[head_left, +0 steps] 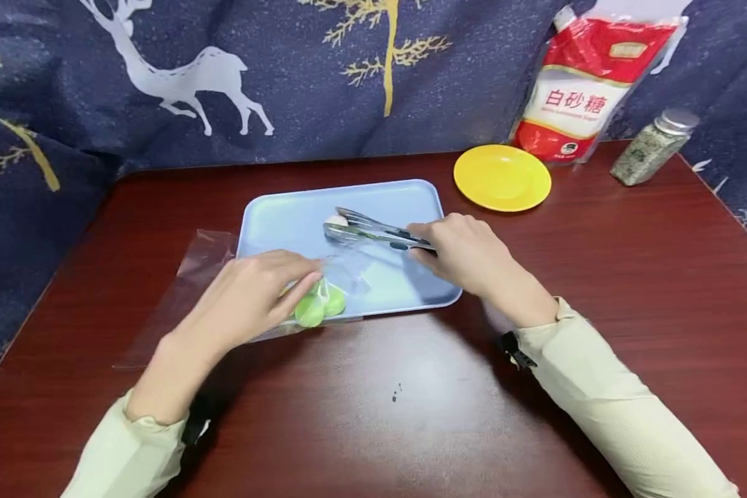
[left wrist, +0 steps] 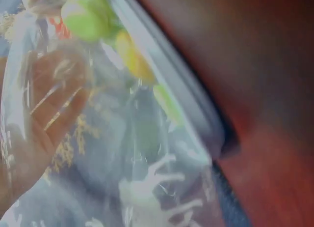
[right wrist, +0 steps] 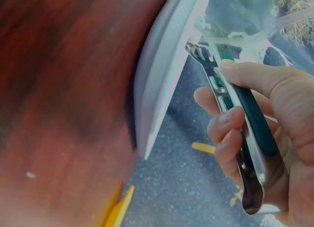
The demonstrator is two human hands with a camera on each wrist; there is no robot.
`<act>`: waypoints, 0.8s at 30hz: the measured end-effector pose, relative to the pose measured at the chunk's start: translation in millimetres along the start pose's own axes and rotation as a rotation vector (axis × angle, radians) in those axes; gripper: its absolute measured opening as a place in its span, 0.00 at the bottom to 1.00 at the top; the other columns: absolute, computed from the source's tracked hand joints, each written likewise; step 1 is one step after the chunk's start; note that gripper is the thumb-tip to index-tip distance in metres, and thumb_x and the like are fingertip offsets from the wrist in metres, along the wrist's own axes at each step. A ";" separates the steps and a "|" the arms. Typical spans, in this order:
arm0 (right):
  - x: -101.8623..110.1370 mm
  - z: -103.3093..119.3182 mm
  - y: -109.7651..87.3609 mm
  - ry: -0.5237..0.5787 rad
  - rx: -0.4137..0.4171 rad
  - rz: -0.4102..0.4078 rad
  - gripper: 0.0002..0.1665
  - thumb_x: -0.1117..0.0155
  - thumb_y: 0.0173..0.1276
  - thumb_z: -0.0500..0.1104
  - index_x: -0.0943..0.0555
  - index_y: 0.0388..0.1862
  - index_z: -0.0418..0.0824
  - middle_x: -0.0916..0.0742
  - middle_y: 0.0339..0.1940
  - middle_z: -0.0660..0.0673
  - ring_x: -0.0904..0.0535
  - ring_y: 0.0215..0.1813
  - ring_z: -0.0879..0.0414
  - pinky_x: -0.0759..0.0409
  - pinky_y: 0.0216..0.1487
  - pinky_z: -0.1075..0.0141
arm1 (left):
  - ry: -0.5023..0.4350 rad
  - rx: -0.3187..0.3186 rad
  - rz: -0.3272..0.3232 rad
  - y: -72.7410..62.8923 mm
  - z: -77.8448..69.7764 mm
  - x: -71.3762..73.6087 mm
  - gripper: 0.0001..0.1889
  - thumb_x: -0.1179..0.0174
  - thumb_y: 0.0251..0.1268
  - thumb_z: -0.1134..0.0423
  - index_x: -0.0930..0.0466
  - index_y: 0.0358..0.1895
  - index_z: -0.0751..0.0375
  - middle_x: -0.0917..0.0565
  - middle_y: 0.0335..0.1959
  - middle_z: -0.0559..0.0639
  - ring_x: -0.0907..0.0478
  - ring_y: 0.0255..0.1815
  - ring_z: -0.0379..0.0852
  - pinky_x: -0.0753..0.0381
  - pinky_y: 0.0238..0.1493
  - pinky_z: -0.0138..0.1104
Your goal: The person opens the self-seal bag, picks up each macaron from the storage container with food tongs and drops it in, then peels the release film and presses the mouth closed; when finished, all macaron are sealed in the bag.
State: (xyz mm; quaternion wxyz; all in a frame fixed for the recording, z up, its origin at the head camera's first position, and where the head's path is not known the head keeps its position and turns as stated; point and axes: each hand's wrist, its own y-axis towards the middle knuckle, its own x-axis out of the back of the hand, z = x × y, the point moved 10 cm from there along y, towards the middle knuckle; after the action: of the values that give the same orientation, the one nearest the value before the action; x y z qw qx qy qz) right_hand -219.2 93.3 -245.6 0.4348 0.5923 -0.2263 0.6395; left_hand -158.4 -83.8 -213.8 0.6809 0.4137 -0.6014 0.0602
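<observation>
A light blue tray [head_left: 398, 197] lies on the table. My left hand [head_left: 255, 290], over its near left edge, pinches a clear plastic bag [head_left: 193, 277] between thumb and fingers. Light green round pieces [head_left: 311, 311] show inside the bag, and the left wrist view also shows a yellow piece [left wrist: 133, 59] through the blurred plastic. In my right hand [head_left: 469, 252] I grip metal tongs [right wrist: 250, 114] with dark green handle pads. Their tips stand around a small white piece [head_left: 337, 220] over the tray.
Behind the tray to the right lies a yellow plate [head_left: 503, 178]. A red and white sugar pouch [head_left: 579, 97] and a glass spice jar [head_left: 650, 149] stand at the back right. A blue patterned cloth [head_left: 286, 83] hangs behind the dark red table [head_left: 361, 443].
</observation>
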 end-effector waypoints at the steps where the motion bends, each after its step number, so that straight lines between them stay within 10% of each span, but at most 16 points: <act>1: 2.4 1.7 1.5 0.001 -0.005 -0.001 0.20 0.34 0.61 0.46 0.18 0.52 0.42 0.15 0.27 0.41 0.22 0.27 0.46 0.26 0.21 0.51 | 0.015 0.011 0.009 0.1 1.8 6.0 0.11 0.45 0.64 0.59 0.15 0.42 0.59 0.15 0.36 0.50 0.19 0.41 0.48 0.20 0.37 0.45; 7: -0.4 -10.4 -11.0 0.013 -0.043 0.012 0.21 0.33 0.61 0.46 0.18 0.52 0.41 0.15 0.27 0.44 0.27 0.23 0.52 0.31 0.17 0.60 | 0.045 0.020 -0.065 -11.6 5.0 31.8 0.13 0.44 0.63 0.59 0.15 0.43 0.61 0.15 0.37 0.51 0.19 0.41 0.48 0.20 0.37 0.45; 24: 8.3 -3.8 -19.9 0.042 0.017 -0.039 0.21 0.32 0.59 0.47 0.17 0.50 0.41 0.16 0.22 0.47 0.33 0.20 0.56 0.37 0.15 0.65 | 0.032 0.046 -0.059 -30.9 3.6 31.3 0.13 0.43 0.63 0.58 0.16 0.44 0.61 0.15 0.39 0.50 0.19 0.43 0.47 0.19 0.39 0.44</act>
State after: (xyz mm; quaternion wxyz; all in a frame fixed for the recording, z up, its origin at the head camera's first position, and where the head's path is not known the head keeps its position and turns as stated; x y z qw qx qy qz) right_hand -204.3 109.1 -242.9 0.4471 0.5865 -0.2000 0.6450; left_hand -134.8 -119.2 -202.1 0.6822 0.4460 -0.5762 0.0605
